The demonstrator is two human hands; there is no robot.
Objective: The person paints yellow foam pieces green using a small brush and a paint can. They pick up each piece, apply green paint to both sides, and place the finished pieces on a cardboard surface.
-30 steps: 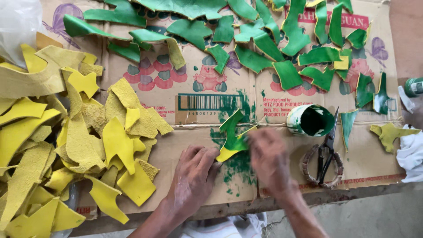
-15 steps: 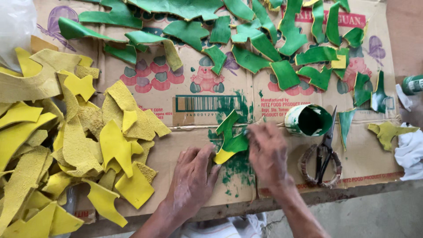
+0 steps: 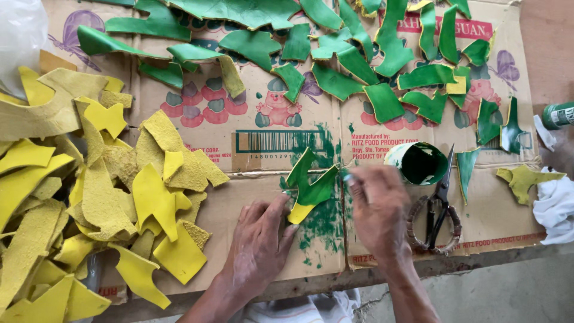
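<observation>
Seen from above, the left hand (image 3: 258,239) lies flat and open on flattened cardboard (image 3: 251,197) covering the desk, fingertips pinning the yellow lower tip of a half-painted leather scrap (image 3: 308,185). The scrap sits just beyond and between both hands, its long axis running up from that tip toward the far side. The right hand (image 3: 378,206), blurred, hovers at its right edge; whether it grips anything cannot be told.
</observation>
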